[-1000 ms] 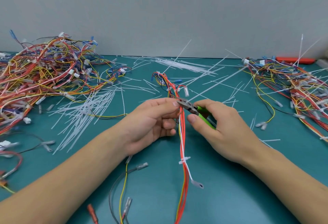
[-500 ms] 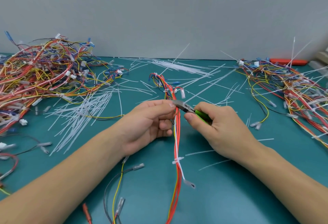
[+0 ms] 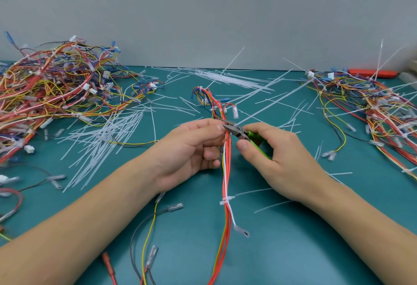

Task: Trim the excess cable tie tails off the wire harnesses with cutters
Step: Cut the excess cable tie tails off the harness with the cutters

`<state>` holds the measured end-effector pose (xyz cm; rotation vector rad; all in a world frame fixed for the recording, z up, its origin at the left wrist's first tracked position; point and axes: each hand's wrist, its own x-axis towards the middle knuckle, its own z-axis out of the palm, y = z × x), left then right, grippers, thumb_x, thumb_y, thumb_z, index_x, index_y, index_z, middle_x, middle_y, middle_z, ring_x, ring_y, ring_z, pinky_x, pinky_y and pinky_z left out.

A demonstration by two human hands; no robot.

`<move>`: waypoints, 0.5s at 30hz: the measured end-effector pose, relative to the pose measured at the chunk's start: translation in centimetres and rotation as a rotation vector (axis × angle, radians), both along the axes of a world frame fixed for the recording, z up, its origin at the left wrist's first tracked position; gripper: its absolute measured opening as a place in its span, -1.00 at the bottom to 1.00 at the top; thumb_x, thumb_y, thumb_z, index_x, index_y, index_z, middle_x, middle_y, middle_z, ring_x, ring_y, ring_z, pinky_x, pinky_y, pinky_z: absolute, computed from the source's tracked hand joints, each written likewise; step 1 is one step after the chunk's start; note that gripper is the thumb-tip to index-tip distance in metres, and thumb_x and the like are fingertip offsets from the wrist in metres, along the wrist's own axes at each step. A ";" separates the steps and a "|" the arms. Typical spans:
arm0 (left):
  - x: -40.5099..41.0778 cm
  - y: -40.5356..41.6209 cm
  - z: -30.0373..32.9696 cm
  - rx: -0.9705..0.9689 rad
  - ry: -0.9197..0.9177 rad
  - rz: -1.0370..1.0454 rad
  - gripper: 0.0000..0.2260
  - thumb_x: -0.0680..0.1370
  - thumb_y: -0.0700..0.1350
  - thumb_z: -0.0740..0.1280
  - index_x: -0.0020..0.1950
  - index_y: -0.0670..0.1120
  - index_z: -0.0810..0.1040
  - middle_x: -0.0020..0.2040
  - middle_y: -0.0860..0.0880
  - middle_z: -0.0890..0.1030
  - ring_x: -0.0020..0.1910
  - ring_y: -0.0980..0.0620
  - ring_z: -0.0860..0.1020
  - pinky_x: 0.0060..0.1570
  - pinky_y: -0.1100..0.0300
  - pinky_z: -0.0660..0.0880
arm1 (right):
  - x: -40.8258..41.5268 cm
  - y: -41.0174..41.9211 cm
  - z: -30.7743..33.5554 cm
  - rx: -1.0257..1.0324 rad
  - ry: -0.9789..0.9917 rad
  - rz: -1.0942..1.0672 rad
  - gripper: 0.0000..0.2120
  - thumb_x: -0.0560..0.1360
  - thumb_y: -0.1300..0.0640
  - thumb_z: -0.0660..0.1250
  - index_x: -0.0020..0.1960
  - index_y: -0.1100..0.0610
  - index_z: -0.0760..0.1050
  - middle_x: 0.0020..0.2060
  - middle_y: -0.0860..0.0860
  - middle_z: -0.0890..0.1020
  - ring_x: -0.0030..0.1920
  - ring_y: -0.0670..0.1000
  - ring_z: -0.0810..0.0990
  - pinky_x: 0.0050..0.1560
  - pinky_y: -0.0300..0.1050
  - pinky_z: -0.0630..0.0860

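My left hand pinches the wire harness mid-table; my right hand grips the green-handled cutters, nose at the bundle.

This looks like an assembly workshop for electrical wiring. A teal worktop set against a plain grey wall carries heaps of multicoloured wire harnesses at the left and right, each fitted with white connectors and terminals. Loose white cable tie tails lie scattered across the mat, the litter of repetitive bench production.
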<state>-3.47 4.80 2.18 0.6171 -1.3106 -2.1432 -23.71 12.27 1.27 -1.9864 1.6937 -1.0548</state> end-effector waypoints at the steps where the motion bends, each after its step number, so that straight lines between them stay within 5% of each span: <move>1: 0.0 0.0 0.0 -0.001 0.004 -0.001 -0.92 0.60 -0.13 0.32 0.05 -0.11 0.56 -0.23 -0.01 0.52 -0.40 0.10 0.30 -0.35 0.26 0.47 | 0.0 0.0 0.0 -0.003 0.005 0.001 -0.62 0.56 -0.28 0.21 0.14 -0.05 0.60 -0.13 -0.17 0.63 -0.05 -0.08 0.59 0.01 -0.12 0.51; 4: 0.0 0.0 0.0 0.004 0.011 0.002 -0.89 0.60 -0.14 0.33 0.10 -0.13 0.52 -0.23 -0.01 0.52 -0.41 0.10 0.31 -0.34 0.24 0.48 | 0.1 0.0 0.1 -0.005 0.015 -0.001 -0.60 0.56 -0.29 0.20 0.11 -0.03 0.60 -0.17 -0.17 0.62 -0.10 -0.08 0.58 -0.04 -0.13 0.50; 8: 0.0 -0.1 0.0 0.006 0.015 0.007 -0.75 0.56 -0.12 0.37 0.21 -0.14 0.51 -0.20 -0.02 0.51 -0.42 0.10 0.31 -0.35 0.24 0.48 | 0.1 -0.1 0.1 -0.010 0.009 -0.034 -0.54 0.55 -0.34 0.19 -0.15 0.05 0.49 -0.44 -0.08 0.41 -0.40 -0.04 0.36 -0.35 -0.06 0.31; 15: -0.1 0.2 0.2 0.013 0.018 0.019 -0.88 0.58 -0.12 0.33 0.06 -0.10 0.61 -0.21 -0.03 0.45 -0.41 0.10 0.30 -0.35 0.25 0.47 | 0.4 0.0 -0.1 0.009 0.050 -0.076 -0.52 0.53 -0.40 0.14 -0.18 0.02 0.42 -0.44 -0.07 0.42 -0.38 -0.02 0.39 -0.32 0.05 0.40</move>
